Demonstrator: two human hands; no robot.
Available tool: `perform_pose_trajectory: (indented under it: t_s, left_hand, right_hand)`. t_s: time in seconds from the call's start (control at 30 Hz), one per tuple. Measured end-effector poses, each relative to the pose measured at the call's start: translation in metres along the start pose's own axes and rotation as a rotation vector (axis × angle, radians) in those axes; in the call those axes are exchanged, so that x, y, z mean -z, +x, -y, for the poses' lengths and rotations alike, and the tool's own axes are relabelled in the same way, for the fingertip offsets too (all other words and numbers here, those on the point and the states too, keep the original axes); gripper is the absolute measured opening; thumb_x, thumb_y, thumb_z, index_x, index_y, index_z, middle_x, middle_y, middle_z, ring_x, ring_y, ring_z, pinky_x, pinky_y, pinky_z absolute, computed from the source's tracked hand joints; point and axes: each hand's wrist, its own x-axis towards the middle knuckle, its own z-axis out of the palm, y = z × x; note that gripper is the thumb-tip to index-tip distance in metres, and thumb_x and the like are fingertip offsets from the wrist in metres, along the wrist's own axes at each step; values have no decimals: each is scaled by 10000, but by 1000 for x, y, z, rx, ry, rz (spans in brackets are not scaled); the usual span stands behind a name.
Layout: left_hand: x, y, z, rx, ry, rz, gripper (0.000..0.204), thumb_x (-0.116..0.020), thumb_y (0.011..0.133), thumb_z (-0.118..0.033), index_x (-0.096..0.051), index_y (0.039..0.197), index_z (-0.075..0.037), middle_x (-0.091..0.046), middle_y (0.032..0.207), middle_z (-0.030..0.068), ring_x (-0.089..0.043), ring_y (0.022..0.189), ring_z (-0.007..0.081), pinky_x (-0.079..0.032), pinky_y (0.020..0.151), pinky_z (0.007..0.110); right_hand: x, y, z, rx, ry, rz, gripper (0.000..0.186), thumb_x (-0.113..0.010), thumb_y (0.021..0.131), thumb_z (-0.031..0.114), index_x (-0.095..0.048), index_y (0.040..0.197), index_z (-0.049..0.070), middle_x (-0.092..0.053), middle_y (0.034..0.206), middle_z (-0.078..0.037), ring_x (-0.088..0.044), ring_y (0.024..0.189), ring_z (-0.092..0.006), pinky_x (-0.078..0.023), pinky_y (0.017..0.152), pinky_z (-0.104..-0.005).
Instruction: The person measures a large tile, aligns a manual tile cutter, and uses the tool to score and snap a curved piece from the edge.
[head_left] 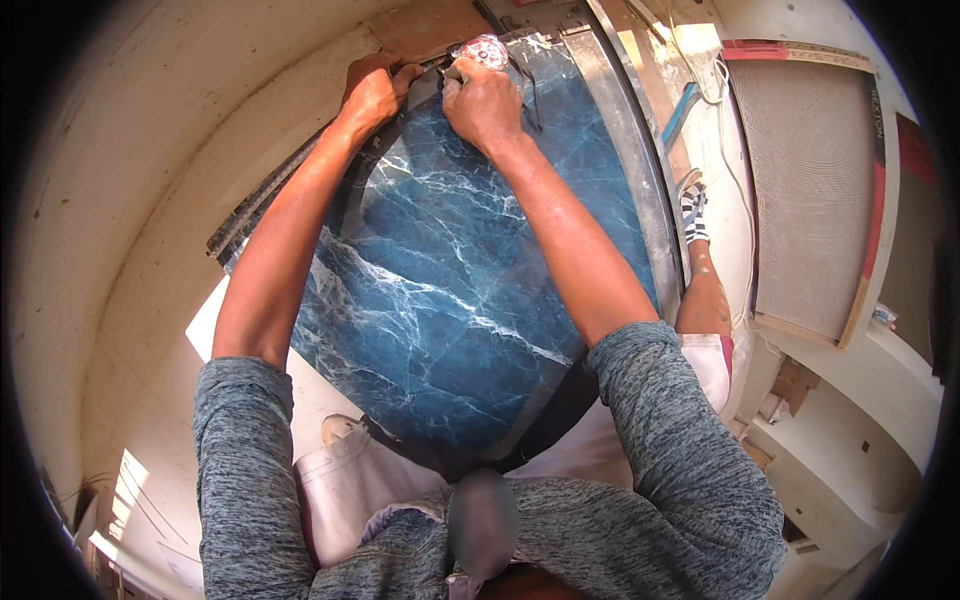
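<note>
- Currently, both bare hands work at the far edge of a blue slab (pixel 450 290) with white, marble-like veins, which lies in front of the person and reaches back between the legs.
- The left hand (pixel 374 92) is at the slab's far left corner, fingers bent, thumb pointing toward the other hand.
- The right hand (pixel 487 108) is curled over the same edge, its knuckles up.
- A narrow gap parts the two hands; they do not touch. Something small and dark shows between them, but I cannot tell what it is, nor whether either hand is clamped on it.
- Right at the right hand's fingers sits a rounded red-and-white patterned thing (pixel 483 50); whether it is gripped is unclear.
- A thin dark cord (pixel 532 95) hangs just to the right of that hand, over the slab.
- Along the slab's right side runs a long greyish rail (pixel 632 160).
- Further right are a blue tool (pixel 680 117), a pale cable (pixel 737 190) and a grey panel (pixel 812 190) with red along its edge.
</note>
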Motion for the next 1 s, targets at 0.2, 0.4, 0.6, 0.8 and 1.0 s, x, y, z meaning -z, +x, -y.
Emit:
perform_pose_trajectory:
  t_s: [0.2,0.4,0.6,0.8,1.0]
  left_hand:
    - [-1,-2,-5,-31,-26,-22,228,-675,892,-224,-739,979,-24,-722,834,167,-667,706,245,-514,698,353]
    - [0,1,-2,5,-49,1,238,-675,901,-232,-729,1001,-23,-727,846,161,-672,721,257,-519,717,360]
    - [0,0,-6,6,5,6,247,-681,900,-242,-727,1015,-27,-727,872,180,-682,754,270,-521,734,370]
    - [-3,0,-3,-3,-22,-4,250,-677,897,-238,-738,1010,-24,-731,882,183,-686,754,275,-524,738,368]
    - [0,3,2,3,42,13,262,-666,899,-250,-744,1009,-25,-725,842,178,-676,722,270,-521,714,363]
  right_hand:
    - [2,1,-2,-15,6,12,247,-664,802,160,-718,1034,92,-699,829,-255,-700,820,-420,-564,754,-492]
    - [-5,8,4,9,-26,-30,245,-678,809,194,-726,1031,103,-703,850,-244,-699,834,-418,-564,773,-498]
    - [0,2,-5,24,-40,39,204,-647,829,172,-709,1013,108,-702,821,-234,-702,806,-415,-562,735,-506]
    - [-4,2,-6,58,-41,-3,209,-652,829,179,-705,1019,109,-700,817,-237,-699,794,-419,-564,724,-508]
    - [-3,1,-4,65,-31,-18,190,-671,806,171,-691,978,93,-693,807,-252,-695,792,-430,-564,724,-511]
